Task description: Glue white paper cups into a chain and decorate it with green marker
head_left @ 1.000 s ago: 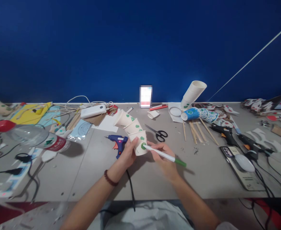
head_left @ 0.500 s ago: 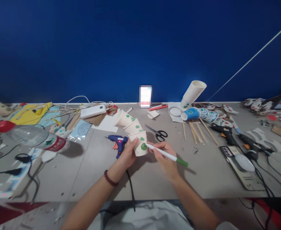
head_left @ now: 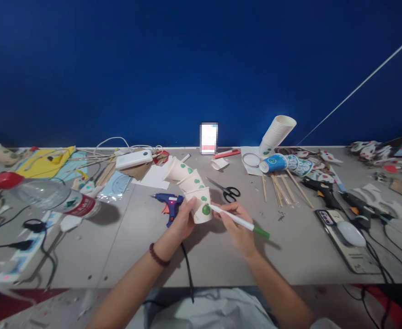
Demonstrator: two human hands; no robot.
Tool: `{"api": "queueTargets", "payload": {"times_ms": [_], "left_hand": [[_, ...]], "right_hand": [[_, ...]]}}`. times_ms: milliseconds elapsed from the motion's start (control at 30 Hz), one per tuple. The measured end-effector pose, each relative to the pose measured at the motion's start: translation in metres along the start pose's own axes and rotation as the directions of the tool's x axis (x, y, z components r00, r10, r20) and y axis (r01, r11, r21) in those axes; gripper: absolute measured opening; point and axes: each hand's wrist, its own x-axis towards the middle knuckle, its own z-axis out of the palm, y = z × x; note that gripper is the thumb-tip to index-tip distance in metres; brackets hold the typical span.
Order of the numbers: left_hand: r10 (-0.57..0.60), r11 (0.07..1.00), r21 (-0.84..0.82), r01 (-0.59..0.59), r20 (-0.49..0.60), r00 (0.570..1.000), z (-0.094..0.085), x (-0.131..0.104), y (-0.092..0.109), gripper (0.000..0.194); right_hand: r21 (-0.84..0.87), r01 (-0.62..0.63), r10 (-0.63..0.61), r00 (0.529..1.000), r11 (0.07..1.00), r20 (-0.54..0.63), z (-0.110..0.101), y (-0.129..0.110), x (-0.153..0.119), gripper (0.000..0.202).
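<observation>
My left hand [head_left: 186,221] is closed around the nearest of three white paper cups [head_left: 198,211], joined in a curved row that bends away to the upper left. Green spots mark the cups' sides. Between the fingers of my right hand [head_left: 237,225] is a white marker [head_left: 237,218] with a green end, its tip at the big green spot on the nearest cup. Just left of the cups a blue glue gun [head_left: 169,204] lies on the table, partly behind my left hand. Black-handled scissors [head_left: 228,192] lie beyond my right hand.
A clear bottle with a red cap [head_left: 46,194] lies at left by a power strip [head_left: 32,251]. Stacked paper cups [head_left: 276,135], a blue cup row [head_left: 283,163] and wooden sticks [head_left: 280,189] are at back right. Black glue guns [head_left: 355,205] and a phone [head_left: 345,242] sit further right.
Almost nothing differs. The marker tip stays at the green spot with only a very slight shift of the pen, and both hands keep their hold.
</observation>
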Motion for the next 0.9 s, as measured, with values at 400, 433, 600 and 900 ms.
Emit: {"api": "queueTargets", "payload": {"times_ms": [400,433,600,900], "left_hand": [[-0.028,0.998,-0.06,0.028,0.0,1.0,0.0006,0.0018,0.0008,0.047],[-0.023,0.998,-0.061,0.023,-0.003,1.0,0.0004,0.0016,0.0007,0.047],[-0.018,0.998,-0.056,0.019,0.016,1.0,-0.0008,0.0017,-0.0001,0.046],[-0.01,0.999,-0.049,0.009,-0.025,1.0,-0.0018,0.0024,-0.0013,0.045]], "right_hand": [[-0.042,-0.001,0.002,1.0,0.999,0.011,-0.002,0.0027,0.001,0.016],[-0.039,-0.001,0.001,1.0,0.999,0.01,-0.0019,0.003,0.0011,0.016],[-0.043,-0.011,0.011,1.0,0.999,0.0,-0.0023,0.0047,0.0016,0.017],[-0.089,0.0,0.003,1.0,0.996,0.031,-0.0031,0.0039,0.0002,0.017]]}}
